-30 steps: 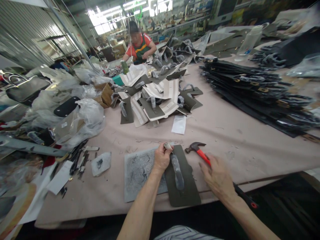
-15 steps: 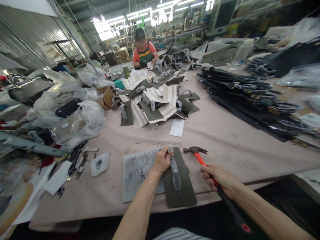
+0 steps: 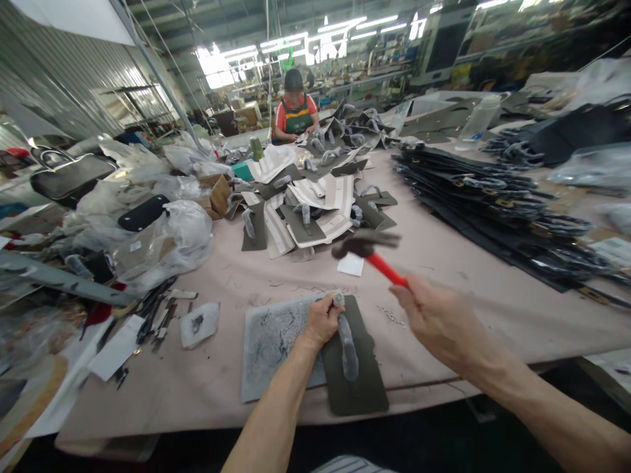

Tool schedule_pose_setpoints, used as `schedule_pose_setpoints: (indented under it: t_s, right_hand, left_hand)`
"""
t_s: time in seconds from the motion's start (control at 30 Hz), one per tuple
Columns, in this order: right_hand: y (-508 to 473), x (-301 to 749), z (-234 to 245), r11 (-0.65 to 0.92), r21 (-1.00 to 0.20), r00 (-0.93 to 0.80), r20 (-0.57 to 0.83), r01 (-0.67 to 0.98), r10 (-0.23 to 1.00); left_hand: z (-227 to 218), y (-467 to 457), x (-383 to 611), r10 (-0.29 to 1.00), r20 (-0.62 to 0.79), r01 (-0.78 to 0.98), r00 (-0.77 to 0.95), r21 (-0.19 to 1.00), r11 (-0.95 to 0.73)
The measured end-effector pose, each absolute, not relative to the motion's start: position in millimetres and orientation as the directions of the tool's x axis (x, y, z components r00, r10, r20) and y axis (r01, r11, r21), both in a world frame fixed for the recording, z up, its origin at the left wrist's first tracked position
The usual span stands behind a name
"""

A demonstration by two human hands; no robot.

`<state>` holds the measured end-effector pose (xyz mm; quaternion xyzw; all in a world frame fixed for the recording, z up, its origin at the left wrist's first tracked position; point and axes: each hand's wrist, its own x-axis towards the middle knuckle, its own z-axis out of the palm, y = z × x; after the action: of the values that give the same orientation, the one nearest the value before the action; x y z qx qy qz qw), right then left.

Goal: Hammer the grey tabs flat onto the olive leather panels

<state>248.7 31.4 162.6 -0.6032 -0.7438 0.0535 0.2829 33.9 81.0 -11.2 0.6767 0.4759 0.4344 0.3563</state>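
Observation:
My left hand (image 3: 323, 320) is closed around a short upright metal punch (image 3: 338, 299), whose round top end shows above the fingers. It stands at the upper edge of a dark olive bag panel (image 3: 365, 368). A plastic-wrapped handle (image 3: 349, 351) is fixed along that panel. Under the panel's left part lies a scuffed grey slab (image 3: 276, 348). My right hand (image 3: 428, 315) grips the red-and-black handle of a claw hammer (image 3: 387, 268). The hammer's head is raised over the table, blurred by motion, above and to the right of the punch.
Small metal bits (image 3: 390, 315) lie right of the panel. Olive and white panels (image 3: 310, 217) pile up ahead. Black panels (image 3: 483, 197) are stacked at right; plastic bags (image 3: 187, 230) crowd the left. A co-worker (image 3: 294, 112) is across the table.
My right hand has lifted the hammer up off its low position near the table, and its head has swung up and leftward. My left hand still holds the punch on the panel.

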Motion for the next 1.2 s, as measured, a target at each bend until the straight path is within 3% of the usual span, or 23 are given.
schedule_pose_setpoints:
  t_s: [0.07, 0.13, 0.2, 0.27, 0.33, 0.57, 0.67, 0.73, 0.8, 0.87, 0.97, 1.1, 1.2]
  right_hand:
    - [30.4, 244.0, 171.2, 0.25, -0.541, 0.107, 0.544, 0.803, 0.832]
    - [27.7, 240.2, 162.5, 0.256, -0.559, 0.141, 0.57, 0.788, 0.81]
    - [24.9, 240.5, 141.8, 0.251, -0.464, -0.056, 0.395, 0.85, 0.917]
    - [23.9, 246.4, 121.0, 0.239, -0.329, -0.225, 0.079, 0.913, 0.971]
    - [24.9, 256.8, 106.2, 0.184, -0.24, -0.218, -0.121, 0.953, 0.968]
    - [28.1, 298.5, 49.4, -0.073, -0.256, -0.012, -0.316, 0.964, 0.949]
    - [24.6, 293.5, 32.5, -0.034, -0.187, 0.008, -0.137, 0.982, 0.991]
    - [19.5, 274.8, 34.4, 0.138, -0.238, -0.121, 0.086, 0.961, 0.989]
    - [13.1, 247.7, 41.5, 0.383, -0.338, -0.325, 0.215, 0.86, 0.921]
    - [6.7, 219.7, 46.1, 0.555, -0.399, -0.507, 0.228, 0.73, 0.831]
    - [0.0, 190.2, 43.5, 0.622, -0.344, -0.612, 0.151, 0.704, 0.776]
    - [3.3, 179.8, 48.6, 0.59, -0.13, -0.573, 0.149, 0.796, 0.806]
    - [14.1, 181.5, 74.3, 0.463, -0.043, -0.449, 0.178, 0.886, 0.876]
  left_hand:
    - [-11.3, 81.6, 34.0, 0.953, 0.255, 0.321, 0.161, 0.9, -0.295]
    - [-11.6, 82.1, 34.1, 0.955, 0.252, 0.325, 0.154, 0.9, -0.29]
    - [-11.7, 82.1, 34.2, 0.957, 0.242, 0.341, 0.157, 0.896, -0.283]
    - [-11.6, 81.5, 34.4, 0.958, 0.228, 0.351, 0.172, 0.895, -0.276]
    - [-11.4, 80.9, 34.4, 0.959, 0.22, 0.346, 0.176, 0.899, -0.27]
    - [-13.5, 81.3, 33.7, 0.962, 0.213, 0.303, 0.168, 0.918, -0.256]
    - [-13.1, 81.2, 33.5, 0.965, 0.209, 0.284, 0.157, 0.927, -0.246]
    - [-12.2, 80.6, 33.3, 0.967, 0.205, 0.277, 0.148, 0.931, -0.239]
    - [-11.8, 80.8, 33.5, 0.971, 0.196, 0.271, 0.138, 0.935, -0.227]
    - [-12.8, 82.5, 34.6, 0.979, 0.173, 0.248, 0.109, 0.949, -0.196]
    - [-14.9, 88.8, 38.1, 0.996, 0.078, 0.094, -0.044, 0.993, -0.074]
    - [0.9, 98.0, 38.2, 0.946, -0.1, -0.251, -0.31, 0.968, 0.02]
    - [39.4, 99.6, 27.3, 0.917, -0.036, -0.32, -0.398, 0.942, -0.102]
